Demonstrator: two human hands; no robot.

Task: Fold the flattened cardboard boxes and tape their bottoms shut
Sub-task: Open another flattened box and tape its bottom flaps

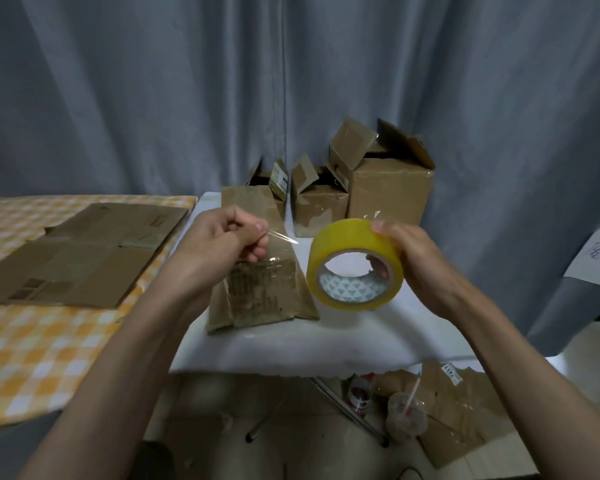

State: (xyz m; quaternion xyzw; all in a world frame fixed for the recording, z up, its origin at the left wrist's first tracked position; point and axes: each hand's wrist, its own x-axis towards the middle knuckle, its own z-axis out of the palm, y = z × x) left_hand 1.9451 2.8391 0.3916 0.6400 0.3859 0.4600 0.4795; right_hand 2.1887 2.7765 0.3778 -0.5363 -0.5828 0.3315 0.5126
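Our left hand [229, 237] pinches a clear tape end [284, 237]; right hand [409, 251] grips the yellow tape roll [355, 265] above the folded box [260, 292] mid-desk.

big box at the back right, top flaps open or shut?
Open. The large cardboard box stands upright against the curtain with its top flaps sticking up and a dark opening showing between them.

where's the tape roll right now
The yellow tape roll is held up in the right hand, right of centre, above the white table, beside the box.

A white table [291, 344] bears one flattened box [260, 292] and three folded boxes [388, 188].
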